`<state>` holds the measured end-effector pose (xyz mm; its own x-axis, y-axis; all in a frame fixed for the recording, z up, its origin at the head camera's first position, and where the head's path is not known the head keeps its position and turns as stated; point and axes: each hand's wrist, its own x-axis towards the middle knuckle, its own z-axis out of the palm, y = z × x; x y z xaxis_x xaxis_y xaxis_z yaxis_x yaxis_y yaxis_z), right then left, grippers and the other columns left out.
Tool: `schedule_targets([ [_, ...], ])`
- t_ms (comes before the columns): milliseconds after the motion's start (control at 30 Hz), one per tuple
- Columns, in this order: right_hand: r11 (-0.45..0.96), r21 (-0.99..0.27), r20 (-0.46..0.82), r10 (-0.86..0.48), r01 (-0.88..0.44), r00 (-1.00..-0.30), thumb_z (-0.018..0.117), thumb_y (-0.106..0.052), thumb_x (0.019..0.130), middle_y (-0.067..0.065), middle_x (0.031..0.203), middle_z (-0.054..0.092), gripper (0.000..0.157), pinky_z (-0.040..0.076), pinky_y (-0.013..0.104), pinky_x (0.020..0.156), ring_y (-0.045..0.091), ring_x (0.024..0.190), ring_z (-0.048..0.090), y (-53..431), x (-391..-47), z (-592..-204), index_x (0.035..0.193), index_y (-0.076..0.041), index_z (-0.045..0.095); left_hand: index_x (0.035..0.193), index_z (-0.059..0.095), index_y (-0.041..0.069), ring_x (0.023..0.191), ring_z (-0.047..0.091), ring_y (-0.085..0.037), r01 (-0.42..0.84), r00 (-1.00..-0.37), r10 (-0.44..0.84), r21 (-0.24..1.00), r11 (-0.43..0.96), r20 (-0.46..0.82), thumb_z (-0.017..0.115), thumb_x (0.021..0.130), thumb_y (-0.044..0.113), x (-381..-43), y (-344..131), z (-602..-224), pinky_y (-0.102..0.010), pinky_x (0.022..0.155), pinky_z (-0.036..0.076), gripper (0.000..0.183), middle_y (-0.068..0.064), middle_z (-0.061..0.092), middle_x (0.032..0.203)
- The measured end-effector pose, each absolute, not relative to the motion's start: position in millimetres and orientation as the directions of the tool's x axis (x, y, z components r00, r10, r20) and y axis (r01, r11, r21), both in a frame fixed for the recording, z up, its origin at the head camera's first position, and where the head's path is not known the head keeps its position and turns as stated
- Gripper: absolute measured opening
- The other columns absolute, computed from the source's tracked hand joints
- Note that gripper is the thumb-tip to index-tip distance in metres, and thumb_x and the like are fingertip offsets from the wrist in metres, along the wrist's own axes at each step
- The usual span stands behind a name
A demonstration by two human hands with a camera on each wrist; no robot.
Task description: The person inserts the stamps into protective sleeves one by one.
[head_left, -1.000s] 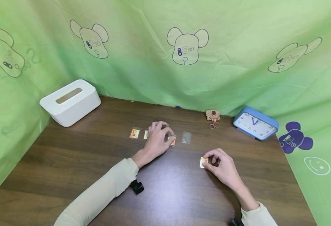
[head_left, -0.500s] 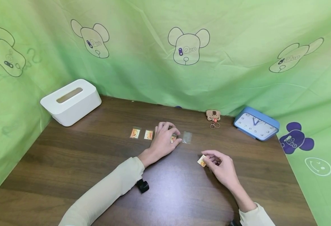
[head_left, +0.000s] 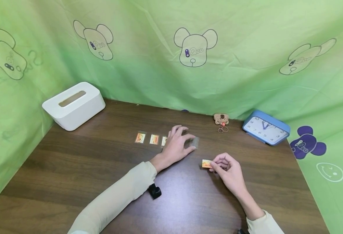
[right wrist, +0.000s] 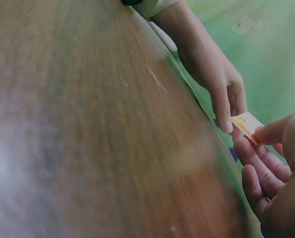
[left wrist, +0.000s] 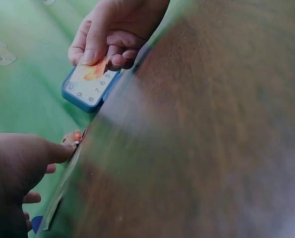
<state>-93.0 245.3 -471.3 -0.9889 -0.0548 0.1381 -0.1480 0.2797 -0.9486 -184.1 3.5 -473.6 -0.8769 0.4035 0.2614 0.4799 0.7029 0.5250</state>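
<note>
My right hand (head_left: 230, 170) pinches a small orange-and-white printed card (head_left: 206, 163) between thumb and fingers, just above the table. In the left wrist view the same card (left wrist: 90, 72) shows near the thumb tip. My left hand (head_left: 175, 148) is over the row of cards, its thumb and index finger spread apart on either side of a clear plastic sleeve (head_left: 196, 142). Whether they touch it cannot be told. To its left lie a first sleeved card (head_left: 140, 137), a second sleeved card (head_left: 154, 139) and a partly covered third card (head_left: 164, 141). My left hand hides what is beneath it.
A white tissue box (head_left: 75, 107) stands at the back left of the brown wooden table (head_left: 72, 169). At the back right are a blue clock (head_left: 265, 128) and a brown animal-shaped keychain (head_left: 221, 119). Green printed cloth (head_left: 148, 74) hangs around the table.
My left hand has moved right along the row to the clear sleeve, uncovering cards on its left and covering another. My right hand has turned its card and shifted it slightly left.
</note>
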Motion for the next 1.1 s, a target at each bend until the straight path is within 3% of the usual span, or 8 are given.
schedule_targets([
  [200, 0.282, -0.947, 0.132, -0.089, -0.152, -0.987, 0.075, 0.01, 0.099, 0.01, 0.081, 0.076, 0.01, 0.054, 0.02, 0.058, 0.012, 0.068, 0.077, 244.3, -92.6, -471.2, 0.1, 0.01, 0.065, 0.147, 0.074, 0.027, 0.161, 0.031, -0.048, 0.513, -0.858, 0.455, 0.406, 0.756, 0.237, 0.082, 0.098, 0.055, -185.8, 7.1, -475.1, -0.065, 0.132, 0.021, 0.056, -0.015, 0.052, 0.164],
  [367, 0.303, -0.942, 0.122, -0.091, -0.144, -0.988, 0.075, 0.009, 0.099, 0.012, 0.082, 0.076, 0.01, 0.054, 0.021, 0.057, 0.011, 0.068, 0.076, 243.9, -92.2, -470.7, 0.1, 0.009, 0.066, 0.14, 0.079, 0.029, 0.163, 0.028, -0.051, 0.545, -0.838, 0.488, 0.351, 0.762, 0.243, 0.081, 0.099, 0.055, -185.2, 7.7, -475.9, -0.067, 0.134, 0.014, 0.048, -0.014, 0.053, 0.167],
  [833, 0.297, -0.945, 0.118, -0.089, -0.14, -0.989, 0.076, 0.01, 0.099, 0.008, 0.082, 0.076, 0.01, 0.055, 0.021, 0.057, 0.012, 0.067, 0.076, 244.7, -91.5, -473.2, 0.1, 0.009, 0.065, 0.12, 0.087, 0.026, 0.165, 0.028, -0.047, 0.555, -0.832, 0.49, 0.399, 0.73, 0.26, 0.085, 0.098, 0.042, -180.2, 11.8, -471.8, -0.059, 0.137, 0.011, 0.027, -0.014, 0.053, 0.168],
  [1100, 0.295, -0.944, 0.129, -0.086, -0.149, -0.988, 0.075, 0.01, 0.099, 0.009, 0.082, 0.075, 0.01, 0.054, 0.021, 0.057, 0.011, 0.067, 0.075, 244.9, -92.1, -473.6, 0.099, 0.01, 0.065, 0.118, 0.088, 0.02, 0.163, 0.035, -0.043, 0.54, -0.839, 0.465, 0.536, 0.649, 0.283, 0.084, 0.1, 0.034, -174.0, 8.7, -467.0, -0.057, 0.137, 0.01, 0.024, -0.016, 0.056, 0.165],
])
